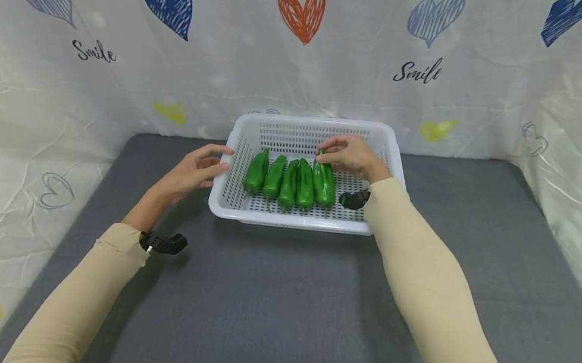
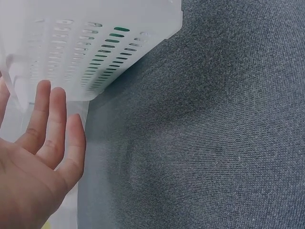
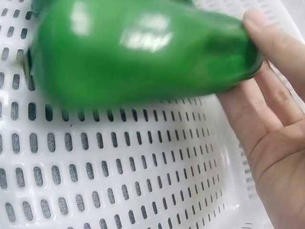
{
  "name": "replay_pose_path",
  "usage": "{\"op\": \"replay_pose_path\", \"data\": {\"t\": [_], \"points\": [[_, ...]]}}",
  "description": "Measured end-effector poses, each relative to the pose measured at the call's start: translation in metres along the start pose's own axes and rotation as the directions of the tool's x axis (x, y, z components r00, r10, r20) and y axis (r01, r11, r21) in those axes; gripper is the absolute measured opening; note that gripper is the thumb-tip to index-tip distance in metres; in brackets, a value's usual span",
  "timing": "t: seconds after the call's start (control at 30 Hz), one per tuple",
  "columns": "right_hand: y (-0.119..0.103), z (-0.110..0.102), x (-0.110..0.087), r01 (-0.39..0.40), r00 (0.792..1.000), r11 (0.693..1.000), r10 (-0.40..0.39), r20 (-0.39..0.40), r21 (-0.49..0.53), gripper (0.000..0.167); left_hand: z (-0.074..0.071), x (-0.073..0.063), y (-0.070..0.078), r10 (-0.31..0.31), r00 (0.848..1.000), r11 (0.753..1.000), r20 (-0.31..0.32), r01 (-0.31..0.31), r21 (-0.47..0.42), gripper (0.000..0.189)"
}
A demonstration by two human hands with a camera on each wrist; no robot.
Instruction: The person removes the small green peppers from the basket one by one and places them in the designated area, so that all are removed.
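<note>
Several green peppers (image 1: 289, 184) lie side by side in a white perforated plastic basket (image 1: 297, 222). My right hand (image 1: 350, 155) reaches over the basket's right part and pinches the far tip of the rightmost pepper (image 1: 325, 186) between thumb and fingers. Up close in the right wrist view, that pepper (image 3: 133, 52) spans above the slotted floor, its thick stem end pointing away from the hand. At the basket's left side, my left hand (image 1: 192, 171) has its fingertips right at the rim. Its fingers (image 2: 56, 109) are loosely extended beside the outer wall in the left wrist view.
A dark grey cloth (image 1: 277, 300) covers the table under the basket. Behind it hangs a white sheet (image 1: 221, 36) printed with hearts and words. Black wrist straps (image 1: 168, 243) sit on both arms.
</note>
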State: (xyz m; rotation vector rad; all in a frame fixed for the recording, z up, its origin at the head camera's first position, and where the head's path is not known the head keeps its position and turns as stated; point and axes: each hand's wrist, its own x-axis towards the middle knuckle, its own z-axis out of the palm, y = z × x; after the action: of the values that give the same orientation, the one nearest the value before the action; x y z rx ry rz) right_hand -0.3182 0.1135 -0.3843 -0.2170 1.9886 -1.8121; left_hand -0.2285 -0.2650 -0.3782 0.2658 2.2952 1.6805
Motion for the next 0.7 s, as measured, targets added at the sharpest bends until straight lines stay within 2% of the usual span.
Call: {"op": "replay_pose_path", "data": {"t": [0.3,0.5,0.7], "points": [[-0.007,0.001,0.003,0.068,0.998,0.986,-0.064,-0.029,0.151,0.043,0.0,0.0,0.0,0.003,1.0,1.0,0.005,-0.003,-0.008,0.049],[-0.014,0.002,-0.001,0.124,0.991,0.98,-0.114,-0.072,0.153,0.043,0.0,0.001,-0.002,0.003,1.0,1.0,0.003,-0.003,-0.015,0.049],[-0.025,0.002,-0.007,0.178,0.98,0.973,-0.162,-0.115,0.144,0.036,-0.001,0.001,-0.003,0.016,1.0,1.0,0.002,-0.016,-0.01,0.048]]}}
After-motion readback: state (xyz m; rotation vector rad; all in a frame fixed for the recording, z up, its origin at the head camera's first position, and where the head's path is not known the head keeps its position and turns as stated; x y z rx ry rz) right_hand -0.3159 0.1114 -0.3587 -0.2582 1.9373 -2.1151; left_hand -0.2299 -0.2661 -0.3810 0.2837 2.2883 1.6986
